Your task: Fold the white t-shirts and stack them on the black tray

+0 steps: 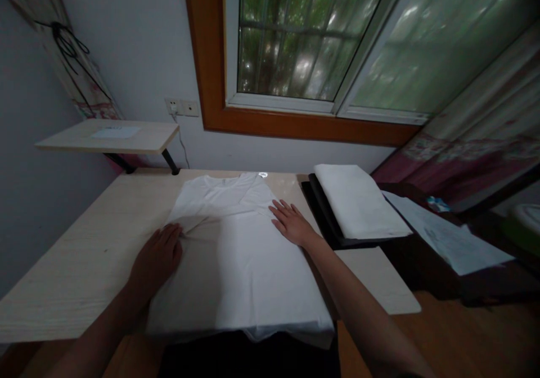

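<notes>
Clock centred on the shirt, 12 towards the window [304,46].

White shirt [261,265] is on the pale table [84,254], in front of the person, laid out lengthwise. Neckline [223,181] at 12, hem [236,330] at 6, reaching the table's near edge.

Left hand [161,252] at 9, on the shirt's side edge. Fingers close together, slightly bent; can't tell if they pinch fabric. Right hand [291,224] at 2, palm down on the opposite edge, fingers a bit spread, not gripping.

Status, my read: spreading looks mostly done. Body is open full length, neckline clear, sides roughly straight. Left over: creases across the chest between the hands, soft ripples lower down, uneven hem. No fold across the body's length. Sleeve layout unclear, can't call it.

Around it: white folded stack [358,201] on a black folder-like item [312,201] at 2, just beside the shirt, not touched by either hand. Paper sheet [447,232] further out at 3. Raised shelf [147,136] at 10.
</notes>
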Available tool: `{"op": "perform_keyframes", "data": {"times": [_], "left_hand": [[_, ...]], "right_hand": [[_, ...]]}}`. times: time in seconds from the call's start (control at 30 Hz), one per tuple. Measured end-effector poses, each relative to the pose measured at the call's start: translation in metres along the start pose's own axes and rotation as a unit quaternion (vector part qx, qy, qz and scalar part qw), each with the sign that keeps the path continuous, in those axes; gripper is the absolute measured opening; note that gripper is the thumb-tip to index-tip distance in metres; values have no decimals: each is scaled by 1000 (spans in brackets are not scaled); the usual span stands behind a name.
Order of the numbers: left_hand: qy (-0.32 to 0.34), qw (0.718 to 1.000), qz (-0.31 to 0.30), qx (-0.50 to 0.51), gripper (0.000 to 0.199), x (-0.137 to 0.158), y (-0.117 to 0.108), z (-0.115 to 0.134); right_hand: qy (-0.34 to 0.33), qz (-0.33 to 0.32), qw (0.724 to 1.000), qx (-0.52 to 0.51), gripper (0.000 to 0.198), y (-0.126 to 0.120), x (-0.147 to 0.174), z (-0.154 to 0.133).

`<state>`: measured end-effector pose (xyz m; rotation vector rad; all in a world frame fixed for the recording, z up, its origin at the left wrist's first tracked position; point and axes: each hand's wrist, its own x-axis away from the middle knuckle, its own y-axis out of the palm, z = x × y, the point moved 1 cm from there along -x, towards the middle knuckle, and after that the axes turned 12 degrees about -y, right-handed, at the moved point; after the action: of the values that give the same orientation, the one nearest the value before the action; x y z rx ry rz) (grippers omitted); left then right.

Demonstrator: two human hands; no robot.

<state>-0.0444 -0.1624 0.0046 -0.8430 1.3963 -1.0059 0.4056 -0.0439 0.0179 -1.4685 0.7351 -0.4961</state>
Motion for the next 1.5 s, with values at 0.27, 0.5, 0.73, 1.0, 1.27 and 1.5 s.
{"op": "perform_keyframes", "data": {"times": [0.27,0.5,0.73,1.0,1.27,1.5], "left_hand": [[-16,1000,-13,4,51,-4,1,-2],[11,999,-31,4,49,-44,17,3],[15,999,-51,4,48,-79,26,19],[-14,997,-77,13,53,-92,29,17],[-20,996,-85,-12,62,-109,39,5],[-15,993,-114,-28,64,-131,52,-8]], "right_hand": [[31,7,999,11,54,-3,0,-10],[87,6,996,19,55,-3,20,-1],[131,-2,990,45,57,-5,30,5],[122,-15,991,48,57,1,9,28],[119,-35,992,31,59,6,-27,61],[122,-49,991,28,61,9,-49,80]]}}
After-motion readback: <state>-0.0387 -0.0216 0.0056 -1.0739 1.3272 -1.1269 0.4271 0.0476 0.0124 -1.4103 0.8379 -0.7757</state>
